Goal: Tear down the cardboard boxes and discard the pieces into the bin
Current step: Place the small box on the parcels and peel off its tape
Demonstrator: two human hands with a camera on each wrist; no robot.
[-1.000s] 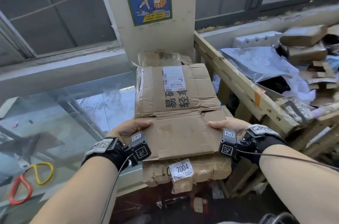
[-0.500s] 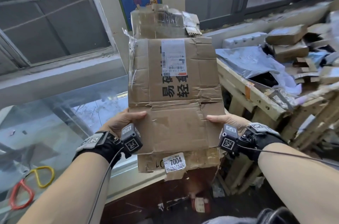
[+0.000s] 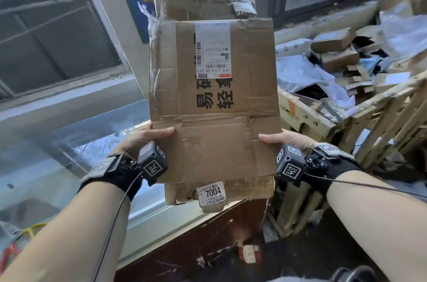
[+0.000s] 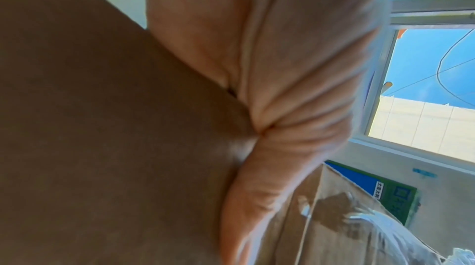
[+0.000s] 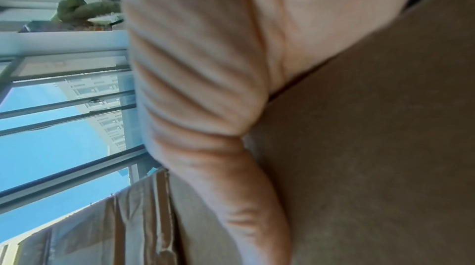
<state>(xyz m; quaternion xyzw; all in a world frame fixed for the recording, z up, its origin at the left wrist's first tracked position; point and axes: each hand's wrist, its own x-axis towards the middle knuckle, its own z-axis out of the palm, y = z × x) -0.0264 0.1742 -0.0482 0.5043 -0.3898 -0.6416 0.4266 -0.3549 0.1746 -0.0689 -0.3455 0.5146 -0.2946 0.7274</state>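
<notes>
**Head view: flattened box held up by both edges**

Held upright: flattened cardboard box (image 3: 213, 101), left hand (image 3: 147, 137) and right hand (image 3: 283, 140) pinching opposite lower edges, thumbs in front. Beyond right fingertips, wooden bin (image 3: 323, 117). Risk: loose layers behind slipping free under this narrow pinch.
</notes>
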